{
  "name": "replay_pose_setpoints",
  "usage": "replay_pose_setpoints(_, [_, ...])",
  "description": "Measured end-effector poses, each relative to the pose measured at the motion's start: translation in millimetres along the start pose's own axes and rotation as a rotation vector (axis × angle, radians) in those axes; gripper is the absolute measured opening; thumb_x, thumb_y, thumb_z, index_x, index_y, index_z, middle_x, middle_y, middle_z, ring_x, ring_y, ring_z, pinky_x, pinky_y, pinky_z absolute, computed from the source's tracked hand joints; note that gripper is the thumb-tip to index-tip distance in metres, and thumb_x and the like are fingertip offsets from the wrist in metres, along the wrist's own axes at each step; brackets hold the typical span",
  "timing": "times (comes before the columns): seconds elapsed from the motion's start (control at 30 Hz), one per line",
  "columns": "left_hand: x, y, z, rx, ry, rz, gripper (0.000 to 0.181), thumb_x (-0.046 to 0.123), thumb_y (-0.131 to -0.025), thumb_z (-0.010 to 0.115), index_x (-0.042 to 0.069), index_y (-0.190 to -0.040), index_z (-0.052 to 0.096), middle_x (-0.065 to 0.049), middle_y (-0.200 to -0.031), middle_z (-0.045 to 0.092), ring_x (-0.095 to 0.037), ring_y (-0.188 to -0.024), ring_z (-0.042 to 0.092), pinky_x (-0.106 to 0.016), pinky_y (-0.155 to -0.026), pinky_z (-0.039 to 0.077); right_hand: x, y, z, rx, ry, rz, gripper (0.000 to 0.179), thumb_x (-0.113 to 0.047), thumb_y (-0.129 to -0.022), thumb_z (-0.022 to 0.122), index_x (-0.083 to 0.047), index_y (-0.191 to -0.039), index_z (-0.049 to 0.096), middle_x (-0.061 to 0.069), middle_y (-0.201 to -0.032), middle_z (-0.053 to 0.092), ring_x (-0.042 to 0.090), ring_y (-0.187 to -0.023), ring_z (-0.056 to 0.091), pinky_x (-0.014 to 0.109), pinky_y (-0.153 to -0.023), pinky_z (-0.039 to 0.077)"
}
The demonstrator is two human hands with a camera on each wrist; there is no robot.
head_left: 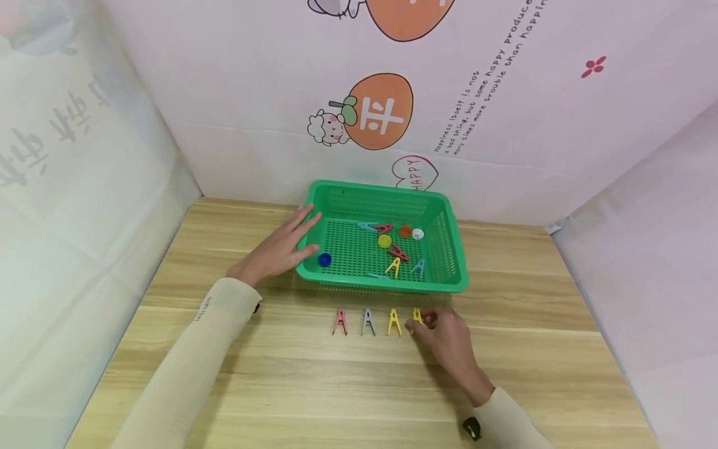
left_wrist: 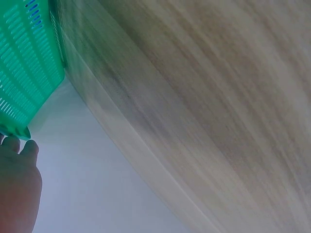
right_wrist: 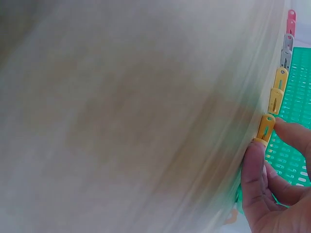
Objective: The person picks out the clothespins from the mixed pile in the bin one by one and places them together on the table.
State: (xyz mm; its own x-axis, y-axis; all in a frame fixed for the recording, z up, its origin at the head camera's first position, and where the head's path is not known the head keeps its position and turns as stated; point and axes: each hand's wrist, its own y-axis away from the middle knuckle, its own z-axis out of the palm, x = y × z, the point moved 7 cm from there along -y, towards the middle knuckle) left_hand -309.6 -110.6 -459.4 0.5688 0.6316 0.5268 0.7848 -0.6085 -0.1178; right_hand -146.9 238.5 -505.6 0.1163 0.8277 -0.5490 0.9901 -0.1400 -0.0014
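Note:
My left hand (head_left: 278,251) rests on the left rim of a green plastic basket (head_left: 455,249), its fingers spread and straight. With thumb and fingers, my right hand (head_left: 450,340) pinches a yellow clothespin (right_wrist: 266,127) at the right end of a row on the wooden table. To its left, another yellow clothespin (head_left: 394,322), a grey-blue clothespin (head_left: 368,322) and a pink clothespin (head_left: 339,322) are lined up in front of the basket, legs towards me. The fingers hide part of the pinched clothespin in the head view.
Inside the basket lie several clothespins in red, yellow and blue, such as a yellow one (head_left: 394,267). Bottle caps lie there too: blue (head_left: 325,259), yellow (head_left: 384,241), orange (head_left: 405,231) and white (head_left: 417,234). A printed cloth wall (head_left: 252,93) rises behind the table (head_left: 314,386).

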Motion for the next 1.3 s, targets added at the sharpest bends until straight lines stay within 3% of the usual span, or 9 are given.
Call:
replay_pose_setpoints(0.23, [0.7,-0.9,-3.0,0.0,0.0,-0.005,0.078,0.045,-0.115,0.052,0.016,-0.177,0.014,-0.01,-0.186,-0.002,-0.032,-0.172,-0.006,-0.064,-0.137,0.014,0.6,0.3,-2.8,-0.015,-0.03,0.01,0.037,-0.035,-0.091,0.09,-0.004,-0.108,0.079,0.008,-0.098,0.077,0.019,-0.086,0.069,0.032,-0.075,0.058])
replay_pose_setpoints(0.43, [2.5,-1.6,-6.3,0.005,-0.002,-0.001,0.078,0.044,-0.115,0.053,0.015,-0.177,0.015,-0.009,-0.186,-0.002,-0.034,-0.172,-0.005,-0.064,-0.136,0.014,-7.1,5.5,-20.2,-0.01,-0.09,-0.01,0.032,-0.031,-0.094,0.088,-0.005,-0.11,0.08,0.006,-0.099,0.076,0.016,-0.087,0.069,0.024,-0.075,0.058])
replay_pose_setpoints(0.57, [2.5,-2.3,-7.6,-0.001,-0.007,-0.003,0.079,0.044,-0.114,0.053,0.016,-0.177,0.015,-0.007,-0.186,-0.004,-0.036,-0.172,-0.003,-0.065,-0.136,0.014,-19.4,9.4,-39.4,0.008,-0.113,-0.094,0.028,-0.022,-0.094,0.088,-0.002,-0.112,0.079,0.006,-0.099,0.076,0.016,-0.089,0.07,0.023,-0.077,0.061])
replay_pose_setpoints(0.8, [0.3,-5.5,-10.6,0.005,-0.018,0.009,0.078,0.045,-0.115,0.052,0.015,-0.177,0.015,-0.01,-0.186,-0.002,-0.034,-0.172,-0.005,-0.066,-0.136,0.015,-40.1,5.9,-78.0,0.04,-0.094,-0.258,0.022,-0.009,-0.094,0.085,-0.002,-0.114,0.078,0.004,-0.097,0.075,0.016,-0.088,0.071,0.037,-0.079,0.066])
replay_pose_setpoints(1.0, [0.2,-3.4,-10.3,0.002,-0.02,0.002,0.079,0.044,-0.114,0.054,0.014,-0.176,0.016,-0.011,-0.186,-0.001,-0.035,-0.172,-0.005,-0.066,-0.136,0.015,-53.2,-7.2,-101.2,0.031,-0.084,-0.369,0.024,-0.012,-0.097,0.084,-0.003,-0.118,0.078,0.005,-0.102,0.074,0.013,-0.091,0.07,0.029,-0.08,0.064])
replay_pose_setpoints(1.17, [0.5,-1.7,-6.3,-0.005,-0.016,-0.001,0.079,0.046,-0.114,0.053,0.015,-0.177,0.016,-0.011,-0.186,0.0,-0.034,-0.172,-0.005,-0.065,-0.136,0.015,-62.2,-21.4,-112.3,-0.02,-0.228,-0.512,0.023,-0.004,-0.095,0.084,-0.006,-0.117,0.078,0.006,-0.106,0.074,0.007,-0.093,0.069,0.021,-0.086,0.062])
replay_pose_setpoints(1.3, [0.9,0.2,-2.5,-0.009,-0.011,-0.003,0.08,0.047,-0.114,0.053,0.015,-0.177,0.016,-0.009,-0.186,-0.002,-0.035,-0.172,-0.004,-0.066,-0.135,0.016,-66.8,-37.2,-118.7,-0.108,-0.353,-0.593,0.027,0.004,-0.095,0.08,-0.008,-0.119,0.078,0.0,-0.112,0.074,0.007,-0.096,0.07,0.015,-0.089,0.059])
